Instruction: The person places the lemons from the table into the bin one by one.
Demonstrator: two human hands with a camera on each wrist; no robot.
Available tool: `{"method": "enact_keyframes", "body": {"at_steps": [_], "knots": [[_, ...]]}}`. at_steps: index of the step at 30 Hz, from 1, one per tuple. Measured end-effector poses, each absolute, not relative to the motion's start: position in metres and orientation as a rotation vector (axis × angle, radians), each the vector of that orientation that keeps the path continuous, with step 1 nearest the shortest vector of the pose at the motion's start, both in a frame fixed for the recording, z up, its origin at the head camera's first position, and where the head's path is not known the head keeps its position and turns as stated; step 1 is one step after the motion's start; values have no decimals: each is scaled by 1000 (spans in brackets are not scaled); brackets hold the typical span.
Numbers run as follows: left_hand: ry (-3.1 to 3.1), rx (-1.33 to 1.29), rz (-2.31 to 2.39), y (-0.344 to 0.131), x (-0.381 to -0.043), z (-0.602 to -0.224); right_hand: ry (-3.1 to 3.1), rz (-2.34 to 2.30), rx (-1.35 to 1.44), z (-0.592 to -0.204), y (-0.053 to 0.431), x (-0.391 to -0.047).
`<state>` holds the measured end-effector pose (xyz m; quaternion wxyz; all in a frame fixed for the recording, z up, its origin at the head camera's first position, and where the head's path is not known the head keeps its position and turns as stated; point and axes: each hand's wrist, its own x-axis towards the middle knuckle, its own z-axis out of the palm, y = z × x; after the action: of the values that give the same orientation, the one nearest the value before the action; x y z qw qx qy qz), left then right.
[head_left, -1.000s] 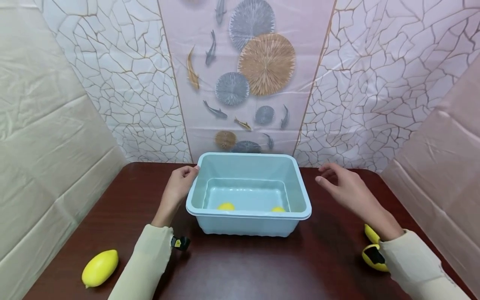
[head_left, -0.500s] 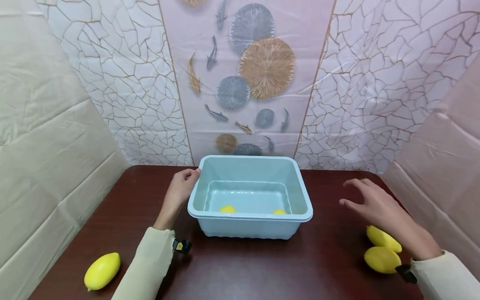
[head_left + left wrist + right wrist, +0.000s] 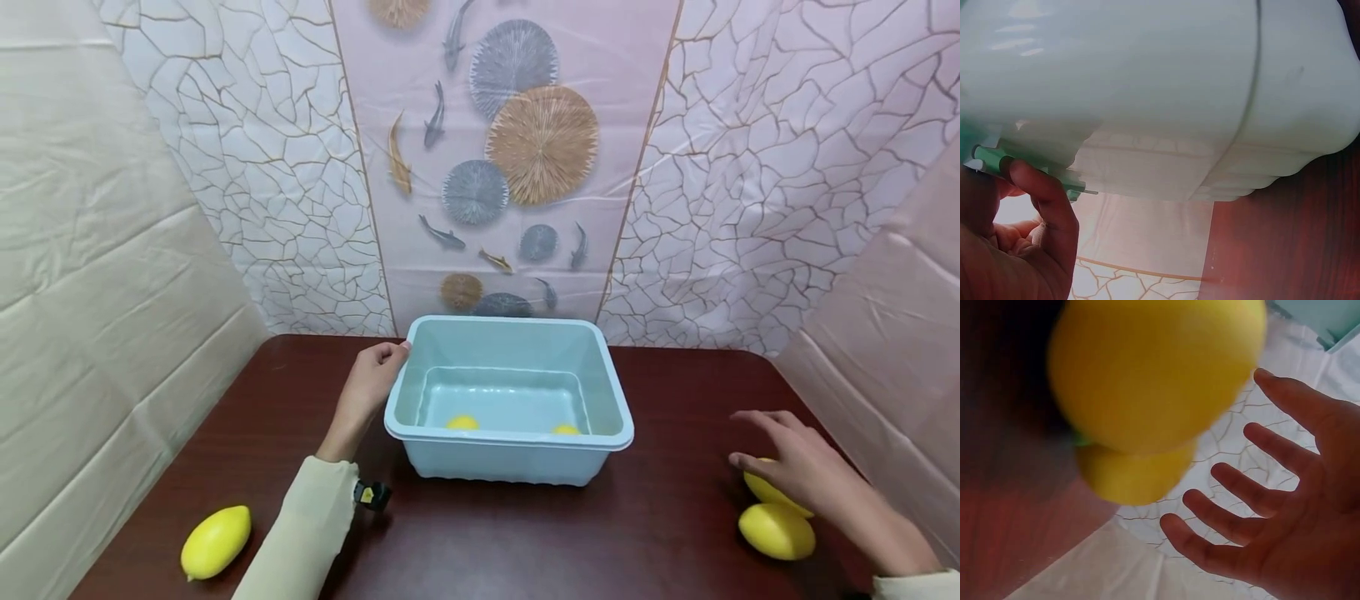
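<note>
My left hand (image 3: 370,379) grips the left rim of a pale blue plastic basin (image 3: 510,460); the left wrist view shows its fingers (image 3: 1044,194) curled at the rim. Two lemons, one at the left (image 3: 462,422) and one at the right (image 3: 566,429), peek over the basin's front rim from inside. At the right my right hand (image 3: 813,467) hovers with spread fingers over two more lemons, the nearer lemon (image 3: 777,531) and the farther lemon (image 3: 772,487), which it partly covers. In the right wrist view those lemons (image 3: 1154,375) lie beside the open palm, with nothing held.
Another lemon (image 3: 216,542) lies on the dark red-brown table (image 3: 510,550) at the front left. Patterned cloth (image 3: 540,208) hangs right behind the basin, and beige cloth walls (image 3: 892,325) close in both sides.
My right hand has moved right and toward me, from beside the basin to over the two right-hand lemons. The left hand keeps its hold on the rim; the view has tilted slightly.
</note>
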<state>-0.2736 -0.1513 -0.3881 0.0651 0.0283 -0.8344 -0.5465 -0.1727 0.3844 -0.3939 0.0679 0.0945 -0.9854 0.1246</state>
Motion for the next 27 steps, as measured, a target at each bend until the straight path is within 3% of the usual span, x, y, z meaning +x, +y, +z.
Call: {"method": "enact_keyframes", "body": {"at_steps": [27], "knots": [[-2525,85,-1659,-151,-275,-389,-3034,437,290,-423,420,-167]]}}
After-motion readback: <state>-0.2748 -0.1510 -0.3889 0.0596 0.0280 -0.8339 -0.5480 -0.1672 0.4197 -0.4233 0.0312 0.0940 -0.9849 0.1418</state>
